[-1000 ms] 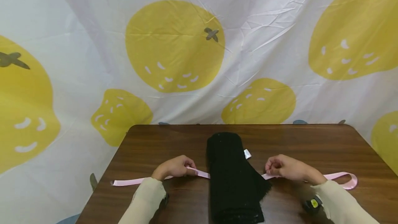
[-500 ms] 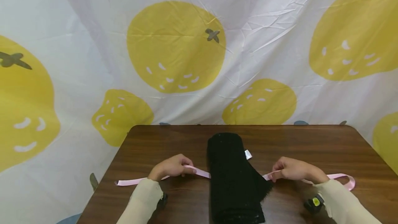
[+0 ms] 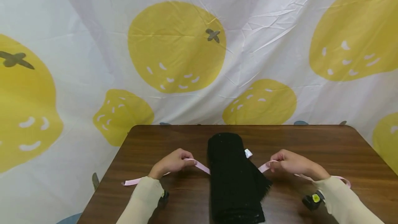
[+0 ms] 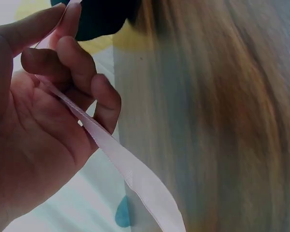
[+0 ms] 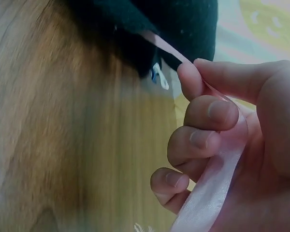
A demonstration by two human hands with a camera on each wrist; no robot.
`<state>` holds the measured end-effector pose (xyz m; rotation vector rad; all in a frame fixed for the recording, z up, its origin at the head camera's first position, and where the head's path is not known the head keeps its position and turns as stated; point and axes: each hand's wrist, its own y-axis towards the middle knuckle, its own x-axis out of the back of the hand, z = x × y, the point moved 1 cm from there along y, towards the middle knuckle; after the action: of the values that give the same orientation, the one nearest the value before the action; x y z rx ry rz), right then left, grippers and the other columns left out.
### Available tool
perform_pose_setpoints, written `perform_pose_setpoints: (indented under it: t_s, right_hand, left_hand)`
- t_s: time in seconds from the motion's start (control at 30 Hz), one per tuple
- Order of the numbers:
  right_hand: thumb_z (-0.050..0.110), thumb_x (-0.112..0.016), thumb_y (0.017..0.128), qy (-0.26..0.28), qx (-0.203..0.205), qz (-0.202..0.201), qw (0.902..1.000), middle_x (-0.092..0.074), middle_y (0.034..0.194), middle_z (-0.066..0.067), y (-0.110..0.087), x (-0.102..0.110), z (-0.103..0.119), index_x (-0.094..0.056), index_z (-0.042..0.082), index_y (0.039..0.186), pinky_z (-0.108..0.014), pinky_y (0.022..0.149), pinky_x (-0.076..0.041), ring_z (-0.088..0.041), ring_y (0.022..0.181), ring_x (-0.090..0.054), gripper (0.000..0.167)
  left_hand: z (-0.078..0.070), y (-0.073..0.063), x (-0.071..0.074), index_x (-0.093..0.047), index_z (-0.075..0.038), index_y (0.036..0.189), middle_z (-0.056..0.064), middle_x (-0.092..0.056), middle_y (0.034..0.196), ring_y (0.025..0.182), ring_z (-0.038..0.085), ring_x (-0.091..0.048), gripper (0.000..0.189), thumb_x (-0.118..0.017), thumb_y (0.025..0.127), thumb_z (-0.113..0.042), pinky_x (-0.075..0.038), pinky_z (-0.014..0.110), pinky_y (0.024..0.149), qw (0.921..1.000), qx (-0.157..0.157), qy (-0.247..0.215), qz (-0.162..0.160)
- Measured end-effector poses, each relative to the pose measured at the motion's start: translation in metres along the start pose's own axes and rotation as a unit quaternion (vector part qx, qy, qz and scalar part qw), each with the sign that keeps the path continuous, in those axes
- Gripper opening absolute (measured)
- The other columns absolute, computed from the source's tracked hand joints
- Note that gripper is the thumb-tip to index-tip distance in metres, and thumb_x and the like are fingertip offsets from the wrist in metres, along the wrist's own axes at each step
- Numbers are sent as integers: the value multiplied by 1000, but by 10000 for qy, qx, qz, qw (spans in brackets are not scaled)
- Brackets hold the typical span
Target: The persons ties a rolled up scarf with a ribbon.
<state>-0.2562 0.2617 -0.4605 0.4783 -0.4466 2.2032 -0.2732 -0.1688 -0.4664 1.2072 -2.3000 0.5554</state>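
A rolled black cloth [image 3: 230, 179] with a fringed corner lies lengthwise on the table. Beneath it runs a pink ribbon [image 3: 202, 167], coming out on both sides. My left hand [image 3: 174, 163] pinches the ribbon between thumb and index finger, left of the roll; its tail crosses the palm in the left wrist view. On the other side my right hand [image 3: 290, 165] pinches the ribbon's right part, and the rest trails down across the palm in the right wrist view. Both held stretches slope up from the roll to the fingers. The ribbon's middle is hidden by the cloth.
A white tag [image 3: 248, 153] sticks out at the roll's right side. The brown wooden table [image 3: 174, 136] ends at a curtain [image 3: 192, 110] printed with yellow fruit. The ribbon's left tail end [image 3: 132, 182] lies on the tabletop.
Both hands have risen, lifting the ribbon stretches beside the roll. The ribbon's left tail end has slid toward the roll, and the right loop has drawn in. The black roll stays put.
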Motion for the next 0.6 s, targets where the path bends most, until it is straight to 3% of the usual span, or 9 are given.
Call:
perform_pose_setpoints:
  t_s: [0.2, 0.47, 0.6]
  right_hand:
    - [16, -55, 101, -200, 288, 90, 9993, -40, 55, 7, 2, -2, 16, -65, -3, 80, -21, 43, -26, -2, 47, -34, 30]
    - [23, -55, 102, -390, 561, 128, 9976, -42, 52, 6, 4, -2, 31, -61, -6, 78, -22, 45, -36, -2, 46, -39, 38]
    - [22, -54, 103, -312, 744, 304, 9963, -41, 52, -11, 6, -4, 37, -61, -6, 80, -21, 46, -38, -2, 47, -41, 37]
  left_hand:
    - [-7, 1, 1, -70, -1, 87, 0, -48, 65, 59, 12, -44, 31, -65, 96, -31, -38, 26, 55, 9997, -95, -59, -222]
    - [-19, 1, 3, -69, 1, 91, -4, -42, 60, 56, 12, -39, 37, -65, 95, -36, -34, 25, 54, 9991, -186, -273, -266]
    - [-26, 2, 2, -71, -2, 91, -6, -42, 63, 61, 12, -40, 37, -65, 95, -39, -35, 25, 59, 9990, -245, -206, -301]
